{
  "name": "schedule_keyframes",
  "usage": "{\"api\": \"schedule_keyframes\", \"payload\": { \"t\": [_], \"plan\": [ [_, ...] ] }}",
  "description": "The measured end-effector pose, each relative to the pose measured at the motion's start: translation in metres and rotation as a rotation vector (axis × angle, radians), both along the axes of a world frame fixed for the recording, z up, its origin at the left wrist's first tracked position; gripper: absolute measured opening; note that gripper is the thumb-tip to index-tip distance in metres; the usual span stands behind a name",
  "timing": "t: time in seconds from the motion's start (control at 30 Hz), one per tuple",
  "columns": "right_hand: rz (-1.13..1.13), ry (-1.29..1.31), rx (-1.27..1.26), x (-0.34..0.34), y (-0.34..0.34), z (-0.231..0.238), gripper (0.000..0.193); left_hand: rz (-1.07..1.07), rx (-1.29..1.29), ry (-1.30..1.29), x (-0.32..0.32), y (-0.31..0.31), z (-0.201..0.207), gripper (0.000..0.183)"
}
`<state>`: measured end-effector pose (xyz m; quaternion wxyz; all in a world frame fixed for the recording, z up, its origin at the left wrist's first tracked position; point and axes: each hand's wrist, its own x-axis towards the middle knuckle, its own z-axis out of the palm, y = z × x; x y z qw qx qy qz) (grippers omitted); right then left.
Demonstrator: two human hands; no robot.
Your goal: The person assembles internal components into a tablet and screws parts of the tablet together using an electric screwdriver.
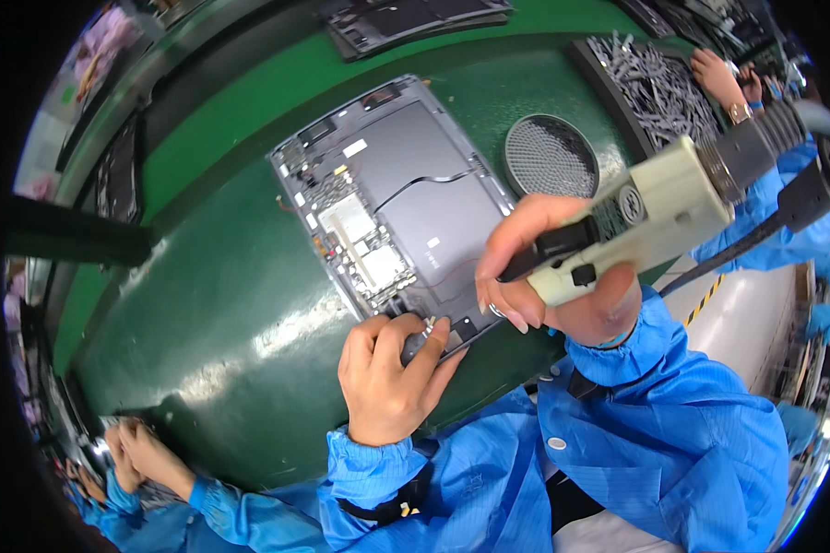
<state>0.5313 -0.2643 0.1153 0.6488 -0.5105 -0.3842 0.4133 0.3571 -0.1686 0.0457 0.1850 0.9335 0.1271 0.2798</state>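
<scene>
I have the left hand [387, 385] pinching a small dark piece [416, 347] at the near edge of the opened device [413, 217], flat on the surface [221, 304], perhaps steadying it; the right hand [598, 309] grips a pale tool [662, 217].

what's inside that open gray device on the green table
A circuit board with silvery patches and a gray panel bearing a black cable. Your left hand covers part of the near end, hiding what's there.
</scene>
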Motion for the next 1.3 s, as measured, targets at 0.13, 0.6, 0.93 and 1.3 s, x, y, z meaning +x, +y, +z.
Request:
{"api": "schedule_keyframes", "payload": {
  "t": [0.13,0.6,0.93,1.3],
  "plan": [
    [0.064,0.225,0.199,-0.006,0.002,-0.018,0.066,-0.03,-0.009,-0.037,0.004,0.002,0.001,0.033],
    [0.097,-0.077,0.098,-0.011,0.003,-0.013,0.047,-0.02,-0.068,-0.045,0.001,0.002,-0.003,0.036],
    [0.238,-0.224,0.26,-0.007,0.004,-0.024,0.071,-0.041,-0.051,-0.032,0.001,0.003,0.0,0.03],
    [-0.18,0.016,0.324,0.034,-0.011,-0.018,0.08,0.022,-0.053,-0.021,0.002,-0.008,0.003,0.036]
  ]
}}
